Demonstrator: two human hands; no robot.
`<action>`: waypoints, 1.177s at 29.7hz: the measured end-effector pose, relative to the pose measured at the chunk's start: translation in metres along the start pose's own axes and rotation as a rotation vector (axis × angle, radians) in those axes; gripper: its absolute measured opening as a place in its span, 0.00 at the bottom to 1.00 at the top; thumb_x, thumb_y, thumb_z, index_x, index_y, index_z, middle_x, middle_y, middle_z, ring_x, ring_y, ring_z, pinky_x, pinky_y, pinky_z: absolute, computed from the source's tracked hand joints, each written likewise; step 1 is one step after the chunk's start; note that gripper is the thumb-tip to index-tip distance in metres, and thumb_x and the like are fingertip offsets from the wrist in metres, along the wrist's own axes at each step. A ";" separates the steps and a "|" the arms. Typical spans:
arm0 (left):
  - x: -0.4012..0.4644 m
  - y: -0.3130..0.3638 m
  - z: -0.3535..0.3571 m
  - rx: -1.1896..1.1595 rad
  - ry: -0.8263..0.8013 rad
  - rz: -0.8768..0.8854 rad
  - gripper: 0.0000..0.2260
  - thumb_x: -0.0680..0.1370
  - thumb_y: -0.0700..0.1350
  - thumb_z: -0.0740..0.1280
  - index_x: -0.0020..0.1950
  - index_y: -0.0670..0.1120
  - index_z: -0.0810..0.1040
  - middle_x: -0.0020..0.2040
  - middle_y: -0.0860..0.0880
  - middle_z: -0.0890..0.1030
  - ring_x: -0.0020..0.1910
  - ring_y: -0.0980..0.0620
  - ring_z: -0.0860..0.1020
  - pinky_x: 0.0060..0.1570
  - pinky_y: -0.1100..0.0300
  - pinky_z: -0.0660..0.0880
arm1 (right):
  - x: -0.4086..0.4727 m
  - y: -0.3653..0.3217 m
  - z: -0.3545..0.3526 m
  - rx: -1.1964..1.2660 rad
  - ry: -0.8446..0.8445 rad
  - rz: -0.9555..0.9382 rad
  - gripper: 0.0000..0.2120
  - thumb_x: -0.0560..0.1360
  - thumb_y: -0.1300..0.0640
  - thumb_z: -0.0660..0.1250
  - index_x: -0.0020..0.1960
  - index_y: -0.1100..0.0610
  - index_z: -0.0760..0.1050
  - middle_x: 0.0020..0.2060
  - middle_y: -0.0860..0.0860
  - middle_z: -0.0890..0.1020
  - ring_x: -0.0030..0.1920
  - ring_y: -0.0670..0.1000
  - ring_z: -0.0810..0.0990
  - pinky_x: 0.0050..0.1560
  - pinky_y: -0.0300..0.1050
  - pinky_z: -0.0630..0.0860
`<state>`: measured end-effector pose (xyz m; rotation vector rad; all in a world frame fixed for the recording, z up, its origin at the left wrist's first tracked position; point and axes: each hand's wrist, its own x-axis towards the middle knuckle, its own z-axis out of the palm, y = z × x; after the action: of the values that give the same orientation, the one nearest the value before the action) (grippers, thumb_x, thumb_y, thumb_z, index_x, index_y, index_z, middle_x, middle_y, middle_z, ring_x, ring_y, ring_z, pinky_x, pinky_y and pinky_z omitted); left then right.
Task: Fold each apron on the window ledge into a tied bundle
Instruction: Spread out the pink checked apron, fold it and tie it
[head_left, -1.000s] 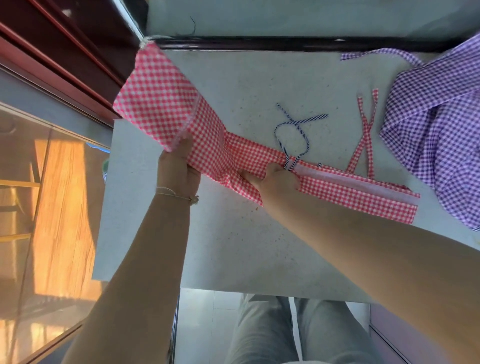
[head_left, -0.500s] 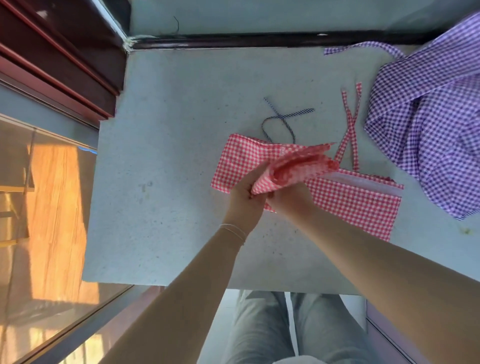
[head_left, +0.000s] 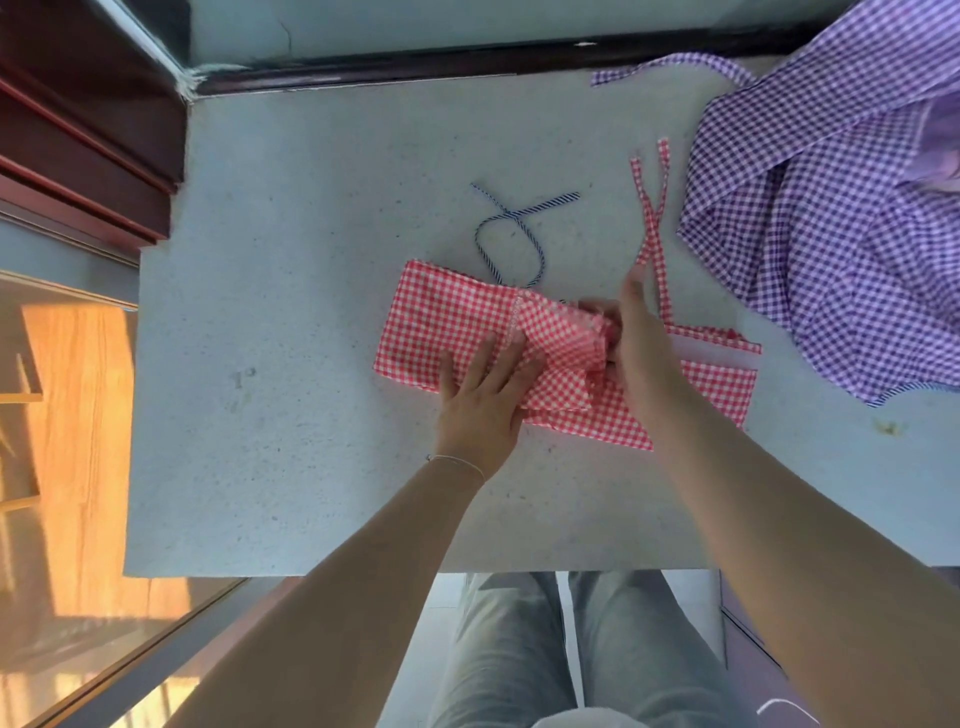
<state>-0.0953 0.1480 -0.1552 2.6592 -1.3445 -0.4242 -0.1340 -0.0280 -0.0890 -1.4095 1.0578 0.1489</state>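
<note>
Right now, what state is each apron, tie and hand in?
red checked apron: partly folded, flat on the ledge, untied
red ties: loose, crossed on the ledge
blue striped cord: loose, looped
purple checked apron: unfolded, crumpled
left hand: fingers straight, pressing the fold
right hand: on the fold, grip unclear

dark red window frame (head_left: 78, 130) far left; orange wood floor (head_left: 78, 441) thru glass; grey trousers (head_left: 571, 649) below.

I stand in a home, at a speckled stone window ledge (head_left: 311, 364) beyond my hands, dark wooden frame (head_left: 78, 130) left, gingham aprons (head_left: 831, 234) right.
</note>
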 end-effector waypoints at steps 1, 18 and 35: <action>0.001 -0.001 0.003 0.033 0.003 0.020 0.25 0.78 0.58 0.51 0.75 0.56 0.58 0.76 0.50 0.62 0.75 0.41 0.58 0.67 0.30 0.49 | -0.004 0.001 -0.004 -0.149 0.000 -0.080 0.35 0.73 0.30 0.55 0.59 0.60 0.76 0.52 0.57 0.82 0.53 0.57 0.81 0.58 0.52 0.77; -0.001 -0.002 0.008 0.116 0.184 0.287 0.20 0.77 0.57 0.57 0.66 0.53 0.76 0.66 0.50 0.77 0.69 0.43 0.71 0.67 0.33 0.60 | 0.023 0.029 -0.025 -0.702 0.090 -0.215 0.21 0.80 0.43 0.58 0.64 0.58 0.71 0.56 0.53 0.80 0.56 0.55 0.79 0.54 0.46 0.73; -0.006 0.024 0.028 0.155 0.137 0.195 0.29 0.76 0.55 0.65 0.75 0.56 0.60 0.77 0.49 0.61 0.76 0.41 0.56 0.72 0.37 0.56 | 0.040 0.013 -0.047 -0.596 -0.129 -0.112 0.21 0.79 0.44 0.62 0.57 0.62 0.77 0.53 0.58 0.81 0.52 0.56 0.79 0.56 0.51 0.75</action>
<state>-0.1255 0.1389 -0.1755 2.5844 -1.6324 -0.1179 -0.1437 -0.0842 -0.1157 -1.9591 0.8560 0.4980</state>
